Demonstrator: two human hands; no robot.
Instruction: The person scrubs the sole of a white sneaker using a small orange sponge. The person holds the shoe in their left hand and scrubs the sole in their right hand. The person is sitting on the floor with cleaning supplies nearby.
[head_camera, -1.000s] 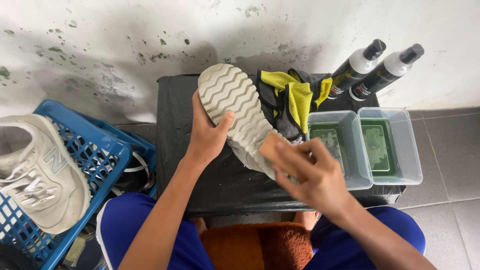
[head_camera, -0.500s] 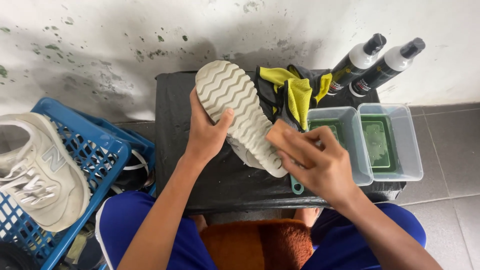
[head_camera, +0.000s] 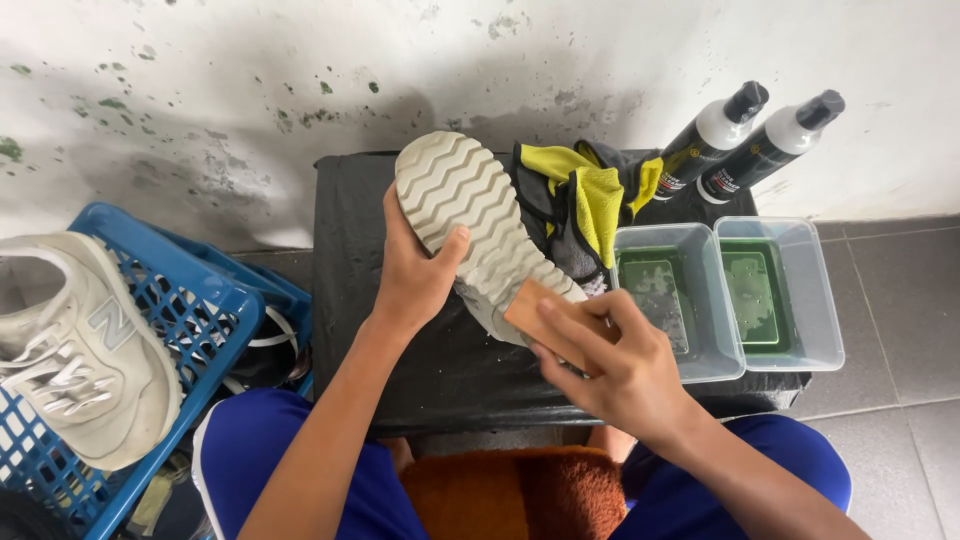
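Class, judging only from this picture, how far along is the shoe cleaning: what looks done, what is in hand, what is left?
Done: two tubs hold greenish liquid and two bottles stand ready. In hand: the left hand holds a shoe sole up, while the right hand presses a wooden brush on its heel end. Left: a second pale shoe lies on the blue basket.

You face a white plastered wall (head_camera: 250, 70) blotched with green and grey mould spots. Below it, at your right, runs a floor of grey tiles (head_camera: 900, 300). A low black table (head_camera: 360, 260) stands against the wall. Light is soft and even.
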